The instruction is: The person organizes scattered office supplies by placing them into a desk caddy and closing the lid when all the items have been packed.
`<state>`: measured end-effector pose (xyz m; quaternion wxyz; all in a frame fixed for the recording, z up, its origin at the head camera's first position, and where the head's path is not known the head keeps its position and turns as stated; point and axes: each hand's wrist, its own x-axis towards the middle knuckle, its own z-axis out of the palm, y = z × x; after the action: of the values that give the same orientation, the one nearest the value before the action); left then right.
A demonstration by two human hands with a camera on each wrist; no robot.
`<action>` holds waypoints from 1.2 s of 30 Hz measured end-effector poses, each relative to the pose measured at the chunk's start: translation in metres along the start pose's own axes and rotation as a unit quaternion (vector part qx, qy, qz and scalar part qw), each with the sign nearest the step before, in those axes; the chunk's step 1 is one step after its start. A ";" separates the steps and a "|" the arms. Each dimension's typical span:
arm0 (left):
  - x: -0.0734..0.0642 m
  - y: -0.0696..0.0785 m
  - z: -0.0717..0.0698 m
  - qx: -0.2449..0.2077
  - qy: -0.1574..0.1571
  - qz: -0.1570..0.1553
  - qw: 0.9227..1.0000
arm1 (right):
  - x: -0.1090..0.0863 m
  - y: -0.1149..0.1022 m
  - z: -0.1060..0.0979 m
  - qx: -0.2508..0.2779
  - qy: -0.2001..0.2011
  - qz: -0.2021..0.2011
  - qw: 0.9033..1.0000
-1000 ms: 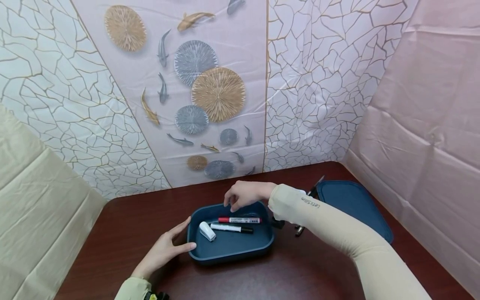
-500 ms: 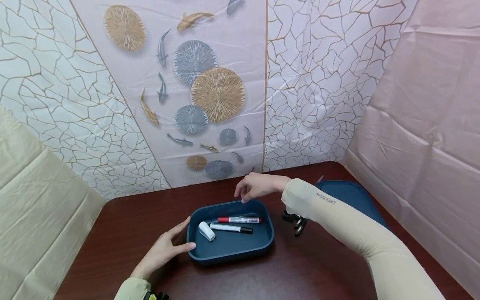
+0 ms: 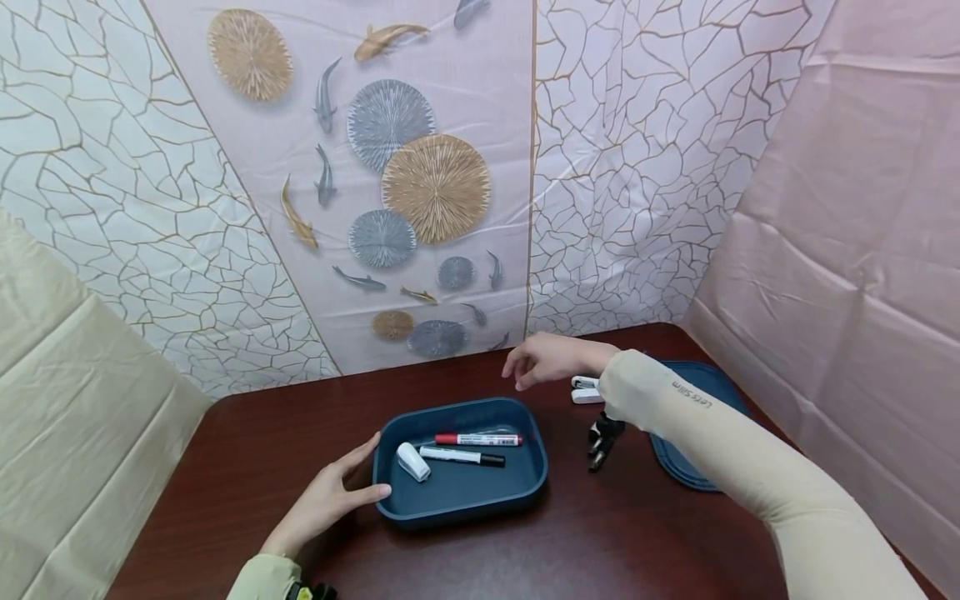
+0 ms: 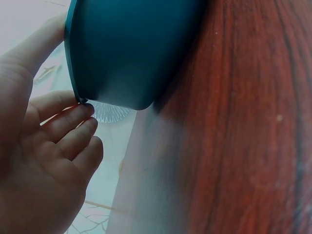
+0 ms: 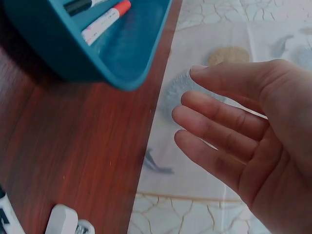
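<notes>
A dark blue open box [image 3: 461, 504] stands on the table. Inside lie a red-capped marker [image 3: 477, 439], a black-capped white marker [image 3: 461, 456] and a small white rounded object [image 3: 413, 462]. At the box's left end is my left hand [image 3: 326, 504], thumb and index finger spread, their tips touching the rim; in the left wrist view its other fingers bend loosely beside the box corner [image 4: 112, 92]. My right hand [image 3: 551, 360] hovers beyond the box's far right corner, holding nothing. The right wrist view shows that hand [image 5: 229, 126] with thumb and fingers relaxed and apart.
Small white objects [image 3: 586, 390] lie right of the box, under the right forearm. Nearer, dark pen-like items [image 3: 602, 442] lie together. A flat blue lid or tray [image 3: 686, 467] is at the right, partly hidden by the sleeve. Patterned cloth [image 3: 435, 192] hangs behind the table.
My right hand has moved right and away from above the box, uncovering the white objects beside it. The left hand, box and its contents stay in place.
</notes>
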<state>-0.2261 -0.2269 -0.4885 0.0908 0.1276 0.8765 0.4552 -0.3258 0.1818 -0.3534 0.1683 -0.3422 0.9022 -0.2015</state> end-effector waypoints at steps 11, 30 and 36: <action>0.002 0.003 0.001 0.007 -0.001 0.000 1.000 | -0.033 0.023 -0.011 0.006 0.036 0.028 0.999; -0.002 0.004 0.000 0.008 -0.001 0.002 1.000 | -0.084 0.067 -0.008 0.020 0.050 0.091 0.994; -0.001 0.003 0.001 0.014 -0.002 0.011 1.000 | -0.091 0.075 0.000 -0.007 0.066 0.083 0.994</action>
<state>-0.2245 -0.2248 -0.4863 0.0860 0.1394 0.8812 0.4434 -0.3025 0.2959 -0.3745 0.1224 -0.2530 0.9381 -0.2024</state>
